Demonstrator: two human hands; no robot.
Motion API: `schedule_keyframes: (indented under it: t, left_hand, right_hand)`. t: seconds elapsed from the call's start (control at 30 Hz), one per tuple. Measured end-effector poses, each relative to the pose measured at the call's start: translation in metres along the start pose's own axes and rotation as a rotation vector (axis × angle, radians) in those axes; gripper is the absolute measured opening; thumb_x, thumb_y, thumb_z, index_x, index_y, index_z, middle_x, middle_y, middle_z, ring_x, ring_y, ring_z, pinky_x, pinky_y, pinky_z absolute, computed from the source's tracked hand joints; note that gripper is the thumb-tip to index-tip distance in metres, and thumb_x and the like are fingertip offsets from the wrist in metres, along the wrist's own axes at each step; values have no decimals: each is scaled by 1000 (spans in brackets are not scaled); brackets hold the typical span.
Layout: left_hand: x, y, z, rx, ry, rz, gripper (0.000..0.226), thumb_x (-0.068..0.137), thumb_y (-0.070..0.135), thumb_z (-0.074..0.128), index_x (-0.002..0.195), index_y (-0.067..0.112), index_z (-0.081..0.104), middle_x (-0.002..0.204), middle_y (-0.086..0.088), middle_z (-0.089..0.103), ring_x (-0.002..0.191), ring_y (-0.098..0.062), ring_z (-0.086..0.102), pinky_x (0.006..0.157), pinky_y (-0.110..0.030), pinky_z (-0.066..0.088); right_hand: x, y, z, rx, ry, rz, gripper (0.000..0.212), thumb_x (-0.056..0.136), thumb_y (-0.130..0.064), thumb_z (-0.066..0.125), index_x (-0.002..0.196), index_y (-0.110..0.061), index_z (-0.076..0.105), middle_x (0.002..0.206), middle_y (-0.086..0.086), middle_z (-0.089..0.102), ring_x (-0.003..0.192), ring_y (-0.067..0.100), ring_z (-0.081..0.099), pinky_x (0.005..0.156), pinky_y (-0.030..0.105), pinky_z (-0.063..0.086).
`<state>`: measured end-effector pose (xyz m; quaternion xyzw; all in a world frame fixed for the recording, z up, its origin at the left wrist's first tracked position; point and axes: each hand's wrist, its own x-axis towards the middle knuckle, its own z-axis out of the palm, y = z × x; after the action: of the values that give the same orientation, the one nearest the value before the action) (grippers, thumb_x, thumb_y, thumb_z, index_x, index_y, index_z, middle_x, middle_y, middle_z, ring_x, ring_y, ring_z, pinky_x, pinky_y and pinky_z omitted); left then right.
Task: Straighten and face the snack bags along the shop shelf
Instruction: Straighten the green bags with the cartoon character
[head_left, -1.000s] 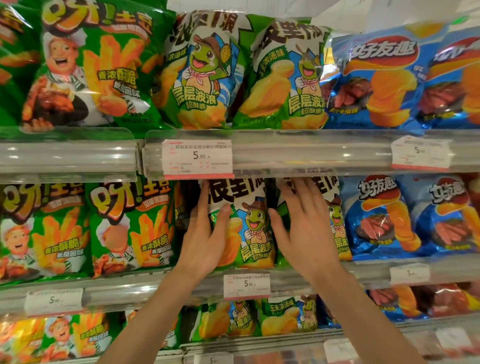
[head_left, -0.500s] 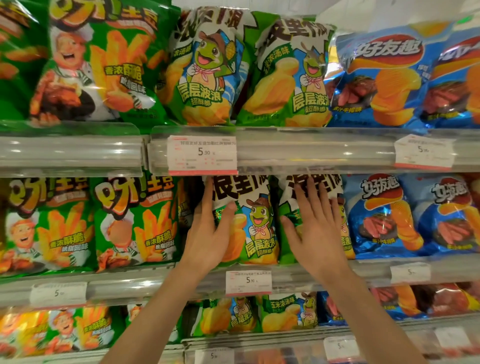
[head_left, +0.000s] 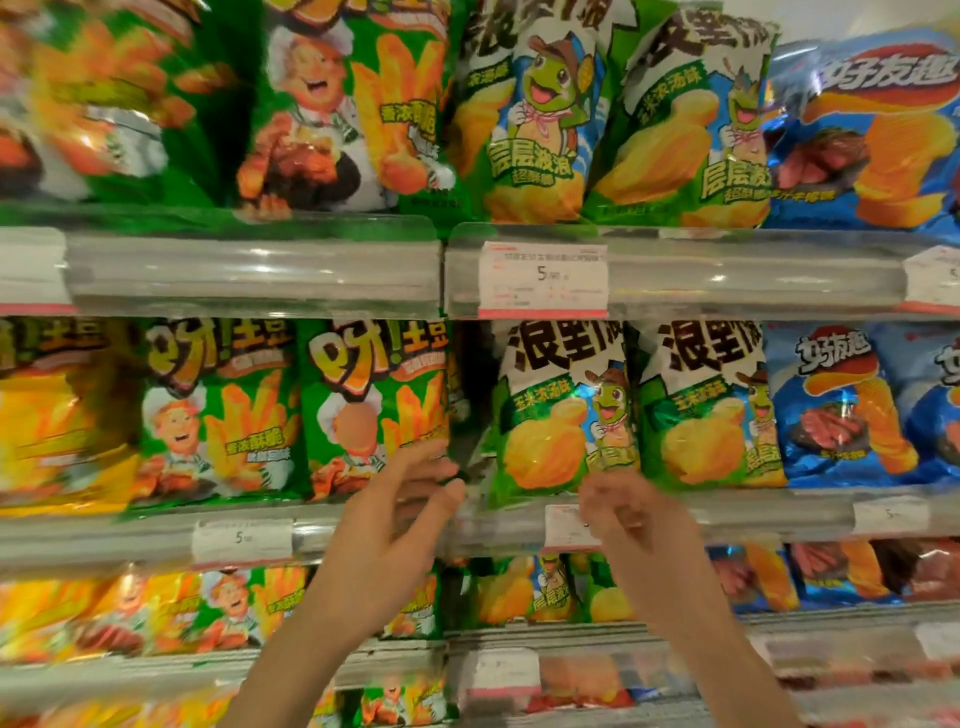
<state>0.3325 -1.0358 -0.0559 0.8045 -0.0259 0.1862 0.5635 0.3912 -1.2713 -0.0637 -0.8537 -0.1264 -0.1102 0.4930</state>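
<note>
Both hands have come off the two frog bags (head_left: 563, 410), which now stand upright and face out, right of the fries bag (head_left: 374, 410). The left hand (head_left: 395, 525) reaches, fingers spread, toward the fries bag; contact is unclear. The right hand (head_left: 631, 512) is blurred, fingers loosely curled, apparently holding nothing.

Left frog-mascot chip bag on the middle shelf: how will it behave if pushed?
The frog-mascot chip bag looks puffed, so probably light and squashy. Its glossy film suggests it may slide easily. It stands upright behind the shelf rail, so it likely tips backward, not off.
</note>
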Motion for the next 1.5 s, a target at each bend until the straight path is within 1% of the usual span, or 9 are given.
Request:
schedule_keyframes:
  t: [0.13, 0.3, 0.53, 0.63, 0.77, 0.93, 1.2, 1.3, 1.5]
  left_hand:
    - [-26, -28, -35, -9, 37, -96, 29, 91, 55, 58, 120, 53, 59, 110, 27, 69, 103, 6, 64, 82, -15, 50]
    - [-47, -54, -56, -46, 123, -187, 22, 94, 52, 60, 117, 52, 61, 108, 20, 73, 101, 3, 67, 82, -20, 49]
    - [-53, -64, -64, -48, 239, -224, 22, 91, 53, 65, 113, 54, 64, 109, 18, 74, 101, -2, 69, 95, -42, 53]
    - [-48, -56, -70, -59, 257, -202, 31, 85, 67, 64, 114, 54, 64, 110, 14, 75, 104, -7, 70, 96, -45, 52]
    - [-40, -45, -74, -40, 345, -154, 31, 84, 65, 67, 113, 53, 64, 107, 14, 75, 98, -7, 72, 92, -42, 53]
    - [-21, -30, -66, 57, 434, -68, 38, 90, 51, 62, 127, 52, 55, 114, 29, 65, 106, 8, 61, 83, -18, 49]
    - [26, -13, -52, 228, 404, 80, 64, 96, 57, 56, 150, 44, 27, 149, 30, 30, 142, 3, 28, 116, -30, 29]
    - [37, -11, -43, 214, 382, 98, 62, 99, 53, 53, 153, 37, 27, 160, 15, 29, 148, -6, 25, 119, -42, 30]
    - [51, -15, -41, 9, 330, -12, 88, 91, 48, 67, 159, 32, 13, 159, 10, 33, 145, -7, 32, 118, -37, 32]
  right_hand:
    - [-32, 8, 38, 114, -36, 105, 18, 98, -14, 61, 89, -27, 70, 74, -8, 74, 67, 12, 67, 64, 30, 52]
    - [-49, 12, 58, 184, -56, 178, 11, 97, -14, 62, 94, -16, 72, 73, -8, 74, 65, -1, 66, 60, 10, 46]
    - [-38, 2, 56, 207, -61, 130, 12, 98, -18, 60, 93, -21, 71, 78, -6, 75, 76, 10, 70, 77, 36, 58]
    - [-27, -5, 55, 219, -57, 94, 14, 98, -27, 59, 91, -27, 71, 78, -9, 74, 74, 8, 68, 72, 34, 56]
    - [-10, -15, 52, 231, -88, 36, 11, 96, -37, 58, 94, -35, 69, 81, -14, 74, 77, 2, 69, 67, 26, 53]
    - [5, -34, 58, 346, -190, -55, 22, 86, -41, 57, 99, -29, 70, 87, -1, 74, 84, 22, 70, 80, 45, 59]
    - [37, -69, 89, 337, -166, -66, 33, 92, -49, 62, 123, -44, 55, 118, -35, 59, 111, -18, 53, 99, 15, 46]
    - [51, -89, 105, 299, -148, -81, 36, 89, -62, 59, 115, -58, 34, 96, -63, 43, 96, -39, 40, 74, -10, 33]
    - [70, -86, 113, 385, -112, 1, 32, 85, -63, 66, 111, -54, 50, 107, -31, 62, 95, -24, 56, 71, 4, 46]
